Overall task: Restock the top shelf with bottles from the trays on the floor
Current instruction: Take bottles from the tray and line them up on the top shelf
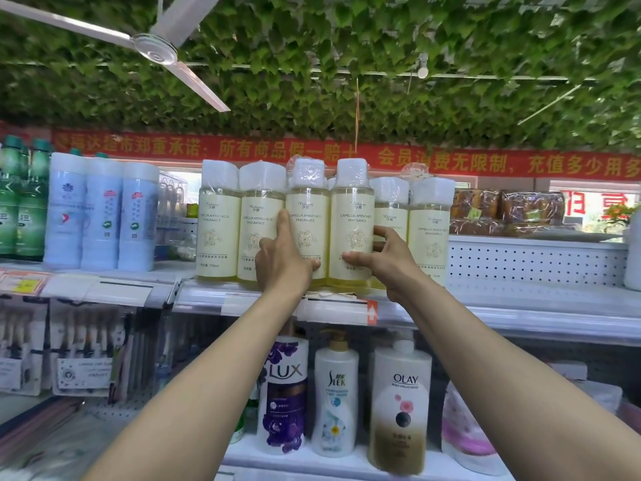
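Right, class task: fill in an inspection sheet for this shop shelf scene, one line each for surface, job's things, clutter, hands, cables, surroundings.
Surface: top shelf, white, price strip along its front edge.
Job's things: six pale yellow bottles with wrapped white caps stand upright in a row on it; the two middle ones are being handled.
Clutter: blue-white bottles and green bottles to the left; wrapped bread to the right.
Hands: left hand on the third bottle; right hand grips the fourth bottle.
Cables: nothing seen.
Surroundings: ceiling fan, leaf-covered ceiling, red banner; pump bottles on the shelf below.
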Available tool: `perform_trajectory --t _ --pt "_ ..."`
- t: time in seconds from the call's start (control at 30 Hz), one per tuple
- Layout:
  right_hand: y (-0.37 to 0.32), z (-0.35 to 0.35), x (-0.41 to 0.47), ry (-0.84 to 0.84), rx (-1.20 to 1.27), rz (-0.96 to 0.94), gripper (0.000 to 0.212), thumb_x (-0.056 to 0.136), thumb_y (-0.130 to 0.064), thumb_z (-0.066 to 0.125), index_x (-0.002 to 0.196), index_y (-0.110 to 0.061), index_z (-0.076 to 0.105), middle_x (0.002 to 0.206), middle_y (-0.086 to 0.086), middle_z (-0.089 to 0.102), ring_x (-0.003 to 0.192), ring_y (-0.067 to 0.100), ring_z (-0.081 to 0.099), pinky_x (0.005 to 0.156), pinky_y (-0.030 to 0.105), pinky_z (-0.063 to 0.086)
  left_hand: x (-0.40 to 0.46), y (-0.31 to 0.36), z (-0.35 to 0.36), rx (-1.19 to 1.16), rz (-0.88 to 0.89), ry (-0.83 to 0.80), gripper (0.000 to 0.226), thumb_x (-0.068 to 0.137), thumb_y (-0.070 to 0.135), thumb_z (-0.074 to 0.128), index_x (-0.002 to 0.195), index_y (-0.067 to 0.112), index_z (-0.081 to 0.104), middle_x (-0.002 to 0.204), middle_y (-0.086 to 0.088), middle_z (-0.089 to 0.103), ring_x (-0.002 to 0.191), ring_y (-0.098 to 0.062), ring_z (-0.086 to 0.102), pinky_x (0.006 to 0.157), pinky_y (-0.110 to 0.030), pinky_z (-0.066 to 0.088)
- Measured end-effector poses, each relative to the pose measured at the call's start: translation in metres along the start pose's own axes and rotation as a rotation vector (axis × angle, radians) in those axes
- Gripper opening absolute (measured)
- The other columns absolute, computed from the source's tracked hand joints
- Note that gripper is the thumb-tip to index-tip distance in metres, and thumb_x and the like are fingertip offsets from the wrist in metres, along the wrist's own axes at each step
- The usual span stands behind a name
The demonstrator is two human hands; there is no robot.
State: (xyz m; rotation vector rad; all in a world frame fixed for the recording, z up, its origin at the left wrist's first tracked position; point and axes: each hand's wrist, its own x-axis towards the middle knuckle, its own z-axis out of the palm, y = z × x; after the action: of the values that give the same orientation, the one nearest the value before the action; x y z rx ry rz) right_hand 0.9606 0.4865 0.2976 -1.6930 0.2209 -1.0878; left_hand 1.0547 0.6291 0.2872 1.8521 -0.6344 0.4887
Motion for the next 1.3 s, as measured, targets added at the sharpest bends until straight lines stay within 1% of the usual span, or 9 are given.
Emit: perform_trajectory --t 0.13,0.27,0.43,0.53,0.7,0.83,1.0,1.17,1.3 --pt "0.004 0.000 0.004 0.011 -0.029 -0.006 0.083 0.066 -0.004 0.091 0.136 -0.013 0.048 0.115 0.008 0.070 0.099 0.023 0.071 0.089 0.044 0.060 -0.002 0.003 -0.001 0.010 -0.010 -0.020 0.099 0.086 0.028 0.079 0.156 0.044 0.010 0.109 -0.007 0.046 0.092 -0.024 0.046 0.074 -0.037 0.036" --pt "0.009 0.000 0.007 0.007 -0.050 -0.026 0.079 0.066 -0.005 0.091 0.135 -0.013 0.053 0.114 0.007 0.072 0.096 0.022 0.073 0.087 0.044 0.061 -0.004 0.006 0.000 0.016 -0.015 -0.033 0.100 0.086 0.028 0.078 0.156 0.045 0.008 0.120 -0.012 0.049 0.110 -0.032 0.053 0.080 -0.039 0.040" --pt "0.013 0.000 0.006 -0.010 -0.065 -0.017 0.076 0.069 -0.008 0.091 0.134 -0.017 0.053 0.117 0.003 0.069 0.103 0.021 0.069 0.089 0.044 0.060 -0.007 0.006 0.003 0.008 -0.021 -0.022 0.102 0.089 0.023 0.076 0.157 0.046 0.004 0.122 -0.011 0.046 0.095 -0.023 0.042 0.076 -0.037 0.035" --pt "0.017 0.000 0.008 -0.004 -0.088 -0.012 0.077 0.066 -0.008 0.092 0.132 -0.016 0.054 0.116 0.003 0.070 0.103 0.022 0.070 0.089 0.046 0.060 -0.010 0.004 0.005 0.034 -0.005 -0.011 0.103 0.089 0.023 0.076 0.157 0.045 0.002 0.122 -0.011 0.045 0.093 -0.021 0.041 0.075 -0.036 0.036" --pt "0.017 0.003 0.009 0.019 -0.140 -0.004 0.082 0.065 -0.012 0.093 0.134 -0.017 0.050 0.117 0.002 0.069 0.102 0.021 0.070 0.090 0.045 0.060 -0.013 0.003 0.005 0.050 -0.001 -0.002 0.102 0.087 0.028 0.077 0.157 0.044 0.004 0.126 -0.012 0.042 0.108 -0.029 0.048 0.079 -0.037 0.037" --pt "0.018 0.003 0.008 0.052 -0.206 -0.020 0.084 0.062 -0.021 0.095 0.132 -0.021 0.049 0.116 0.000 0.069 0.101 0.020 0.069 0.090 0.044 0.059 -0.011 0.004 0.005 0.067 -0.016 -0.006 0.099 0.088 0.030 0.075 0.158 0.044 0.006 0.126 -0.012 0.044 0.097 -0.024 0.042 0.077 -0.036 0.035" --pt "0.012 0.000 0.005 0.022 -0.220 0.004 0.082 0.065 -0.019 0.094 0.132 -0.020 0.048 0.118 0.002 0.068 0.102 0.021 0.069 0.092 0.044 0.059 -0.010 0.001 0.005 0.071 -0.025 -0.010 0.097 0.089 0.031 0.074 0.157 0.044 0.006 0.126 -0.013 0.044 0.114 -0.031 0.050 0.079 -0.036 0.036" --pt "0.009 0.002 0.002 0.026 -0.234 0.020 0.082 0.067 -0.019 0.093 0.134 -0.020 0.047 0.121 0.002 0.066 0.105 0.021 0.068 0.093 0.045 0.058 -0.010 -0.001 0.006 0.059 -0.011 0.002 0.096 0.089 0.032 0.075 0.157 0.043 0.008 0.129 -0.013 0.044 0.117 -0.033 0.049 0.084 -0.038 0.040" --pt "0.009 0.007 -0.001 0.057 -0.276 0.032 0.083 0.067 -0.022 0.092 0.137 -0.023 0.047 0.120 -0.001 0.067 0.105 0.021 0.067 0.097 0.045 0.055 -0.009 -0.003 0.006 0.046 -0.002 -0.002 0.097 0.089 0.031 0.075 0.157 0.043 0.008 0.131 -0.013 0.042 0.117 -0.033 0.049 0.080 -0.037 0.036"
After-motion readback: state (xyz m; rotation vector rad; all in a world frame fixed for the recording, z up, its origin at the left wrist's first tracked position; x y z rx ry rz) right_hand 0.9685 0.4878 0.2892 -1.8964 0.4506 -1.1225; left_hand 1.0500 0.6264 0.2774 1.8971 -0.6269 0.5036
